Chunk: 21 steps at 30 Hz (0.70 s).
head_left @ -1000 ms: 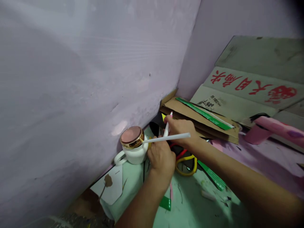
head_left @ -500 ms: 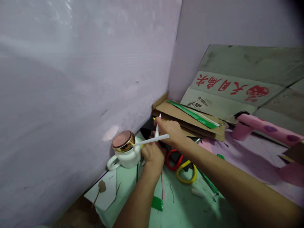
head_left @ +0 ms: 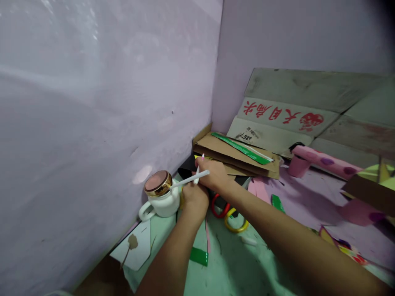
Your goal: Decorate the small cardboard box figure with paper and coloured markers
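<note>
My right hand [head_left: 211, 170] has its fingers closed round a slim white pen [head_left: 197, 174] with a pink part near its top. Just below and to the left, my left hand [head_left: 195, 196] reaches among dark sheets by the wall; its fingertips are hidden. A white cup [head_left: 165, 204] with a gold-rimmed lid [head_left: 157, 183] stands left of my left hand, its straw [head_left: 191, 179] pointing right in front of both hands. Scissors with one red handle [head_left: 219, 207] and one yellow handle [head_left: 237, 224] lie under my right forearm.
Brown cardboard [head_left: 225, 154] bearing a green strip [head_left: 243, 149] lies behind the hands. A flattened box [head_left: 286, 111] with red writing leans on the wall. Pink tubes [head_left: 327, 160] are at right. A white card [head_left: 135, 250] lies at left, a green piece [head_left: 199, 255] at front.
The view has shifted, so most things sit a little further left and more shows at the right edge. The pen in my right hand has shifted slightly in its tilt.
</note>
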Motion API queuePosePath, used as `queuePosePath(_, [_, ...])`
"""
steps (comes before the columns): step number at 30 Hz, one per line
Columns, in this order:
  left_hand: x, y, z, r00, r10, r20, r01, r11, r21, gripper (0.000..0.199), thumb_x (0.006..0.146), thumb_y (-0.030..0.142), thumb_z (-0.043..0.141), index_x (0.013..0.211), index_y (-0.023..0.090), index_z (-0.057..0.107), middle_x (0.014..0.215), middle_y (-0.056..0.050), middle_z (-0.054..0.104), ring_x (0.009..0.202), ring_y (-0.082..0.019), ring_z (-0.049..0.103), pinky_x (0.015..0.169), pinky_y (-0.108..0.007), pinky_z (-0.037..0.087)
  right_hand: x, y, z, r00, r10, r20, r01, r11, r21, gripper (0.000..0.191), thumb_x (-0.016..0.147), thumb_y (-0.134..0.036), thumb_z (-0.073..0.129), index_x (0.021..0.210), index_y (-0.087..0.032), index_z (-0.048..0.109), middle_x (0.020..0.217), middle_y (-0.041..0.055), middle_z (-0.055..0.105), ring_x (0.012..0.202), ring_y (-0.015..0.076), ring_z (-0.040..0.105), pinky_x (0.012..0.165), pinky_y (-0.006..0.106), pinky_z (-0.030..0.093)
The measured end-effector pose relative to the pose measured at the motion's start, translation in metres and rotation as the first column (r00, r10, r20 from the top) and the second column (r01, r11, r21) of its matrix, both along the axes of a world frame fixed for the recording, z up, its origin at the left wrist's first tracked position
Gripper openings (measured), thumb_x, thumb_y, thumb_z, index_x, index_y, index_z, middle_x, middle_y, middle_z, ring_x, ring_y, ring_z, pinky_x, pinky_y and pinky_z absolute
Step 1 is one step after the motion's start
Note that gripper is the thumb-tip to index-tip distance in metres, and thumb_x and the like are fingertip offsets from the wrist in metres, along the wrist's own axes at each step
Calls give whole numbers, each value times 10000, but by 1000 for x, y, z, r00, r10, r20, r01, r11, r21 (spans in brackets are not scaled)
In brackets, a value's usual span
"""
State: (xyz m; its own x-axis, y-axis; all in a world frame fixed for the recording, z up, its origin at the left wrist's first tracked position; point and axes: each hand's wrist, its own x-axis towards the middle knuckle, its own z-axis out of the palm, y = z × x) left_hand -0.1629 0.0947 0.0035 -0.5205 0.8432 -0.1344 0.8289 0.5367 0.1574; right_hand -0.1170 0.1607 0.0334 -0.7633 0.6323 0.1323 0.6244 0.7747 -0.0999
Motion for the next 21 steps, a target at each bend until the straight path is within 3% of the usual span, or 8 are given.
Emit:
queuePosePath(3, [9,-31,10,1000,8,-10,-9,997,-82,249,923,329,595,1084,144,637,1087,-66,668,970,-230,656,833,-417,557,1,-2,-2,1000,-10,-13,10,1000,-5,306,946,-361,583,1180,-163,591,1086,68,660,896,200,667,777,398,560])
queuePosePath(5, [15,-57,15,999,32,-14,-34,990,-140,162,940,235,560,1006,124,659,996,-71,711,920,-209,687,808,-400,565,3,-5,-2,1000,-6,-21,6,1000,-16,311,945,-378,580,1166,-159,597,1067,63,663,879,195,667,773,398,557])
queuePosePath(8, [22,-99,22,998,62,-4,-62,975,-212,319,906,34,374,942,84,688,874,-167,750,887,-318,726,736,-402,552,14,-11,6,998,6,-56,-8,1000,-30,334,925,-421,586,1132,-160,606,984,62,699,835,207,678,733,365,532])
queuePosePath(12, [36,-135,24,996,76,41,-58,937,-344,322,931,109,335,1014,95,646,820,-187,749,874,-348,730,746,-445,543,54,-25,27,984,-68,-164,60,997,-51,299,931,-427,524,1116,-198,579,832,59,740,764,241,690,595,294,426])
queuePosePath(15, [53,-137,17,997,43,59,-17,924,-383,295,936,125,361,1051,137,632,864,-151,748,871,-315,735,754,-414,548,102,-40,37,952,-155,-265,131,986,-104,215,928,-386,506,1065,-224,540,714,-1,701,629,192,648,537,263,399])
queuePosePath(16, [59,-134,13,999,20,37,-5,928,-372,301,934,106,358,1043,139,637,882,-148,745,857,-306,737,743,-403,551,121,-47,36,912,-158,-380,100,981,-167,168,909,-362,525,1009,-227,537,675,-11,680,579,179,622,519,255,405])
queuePosePath(18, [70,-123,5,998,-61,-7,55,937,-344,327,917,55,349,1044,127,641,916,-156,736,843,-298,738,718,-385,558,158,-65,29,836,-177,-519,54,968,-244,112,895,-351,520,935,-248,540,700,-5,687,574,176,622,538,265,449])
queuePosePath(21, [85,-106,-3,980,-201,-7,189,932,-310,389,893,-1,305,1064,101,638,934,-175,729,844,-294,734,686,-365,562,211,-98,6,785,-291,-547,120,937,-327,91,874,-358,536,871,-282,586,649,2,686,528,193,638,474,279,484])
